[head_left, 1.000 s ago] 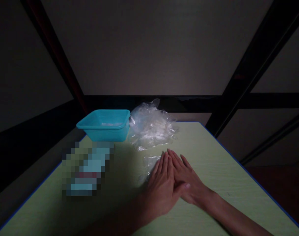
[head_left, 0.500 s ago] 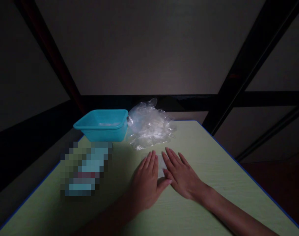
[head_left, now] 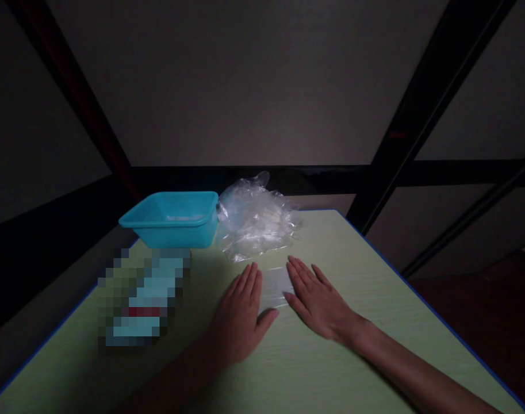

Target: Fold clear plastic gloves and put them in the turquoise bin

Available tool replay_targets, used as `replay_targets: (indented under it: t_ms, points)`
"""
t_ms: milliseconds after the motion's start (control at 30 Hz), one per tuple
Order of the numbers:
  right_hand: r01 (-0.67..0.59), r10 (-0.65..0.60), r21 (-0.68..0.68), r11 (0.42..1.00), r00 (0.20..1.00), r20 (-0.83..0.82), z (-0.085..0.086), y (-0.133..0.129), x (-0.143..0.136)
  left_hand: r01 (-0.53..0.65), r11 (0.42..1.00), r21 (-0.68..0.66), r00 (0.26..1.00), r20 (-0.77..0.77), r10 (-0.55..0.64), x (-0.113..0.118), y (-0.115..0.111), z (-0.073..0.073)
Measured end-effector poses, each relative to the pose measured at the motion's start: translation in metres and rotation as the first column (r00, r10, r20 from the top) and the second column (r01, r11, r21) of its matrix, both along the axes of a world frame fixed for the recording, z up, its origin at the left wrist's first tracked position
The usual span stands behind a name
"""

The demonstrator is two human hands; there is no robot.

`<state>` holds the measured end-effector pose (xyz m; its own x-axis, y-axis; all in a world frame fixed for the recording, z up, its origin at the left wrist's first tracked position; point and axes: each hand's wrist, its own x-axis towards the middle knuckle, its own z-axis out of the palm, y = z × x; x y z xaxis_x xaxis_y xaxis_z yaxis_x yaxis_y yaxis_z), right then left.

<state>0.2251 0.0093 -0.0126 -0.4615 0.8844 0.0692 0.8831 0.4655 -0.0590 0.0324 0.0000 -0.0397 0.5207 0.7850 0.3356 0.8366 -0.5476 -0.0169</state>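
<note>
A thin clear plastic piece [head_left: 276, 286] lies flat on the green table [head_left: 374, 299], between my two hands. My left hand [head_left: 244, 310] rests palm down over its left edge, fingers stretched forward and thumb apart. On its right edge my right hand [head_left: 314, 298] lies flat as well, fingers extended and thumb pointing toward the left hand. Both palms hide what is under them. Just beyond the hands sits a crumpled heap of clear plastic [head_left: 260, 221].
At the back left stands a blue plastic basin [head_left: 176, 233], touching or nearly touching the plastic heap. A blurred-out light blue object [head_left: 152, 293] lies on the left of the table. A dark-framed panel wall rises behind the table's far edge.
My left hand has slid left, away from my right hand, so more of the clear plastic piece shows between them. The view has shifted slightly to the right.
</note>
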Motion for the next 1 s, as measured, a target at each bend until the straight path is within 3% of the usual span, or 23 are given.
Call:
replay_targets:
  t_ms: [367,600,1000]
  points:
    - [0.02,-0.017,-0.076,0.997,0.999,0.034,0.003,0.002,0.005,-0.002,1.0,0.023,0.999,-0.04,0.003,0.0,0.0,0.001]
    - [0.004,-0.005,-0.017,1.0,0.997,-0.074,-0.008,0.005,0.014,0.011,0.997,0.077,1.0,-0.014,-0.01,-0.001,0.001,-0.005]
    - [0.028,-0.035,-0.083,0.996,0.995,-0.091,-0.005,0.005,0.018,0.011,0.998,0.06,1.0,-0.007,-0.011,-0.002,0.001,-0.004]
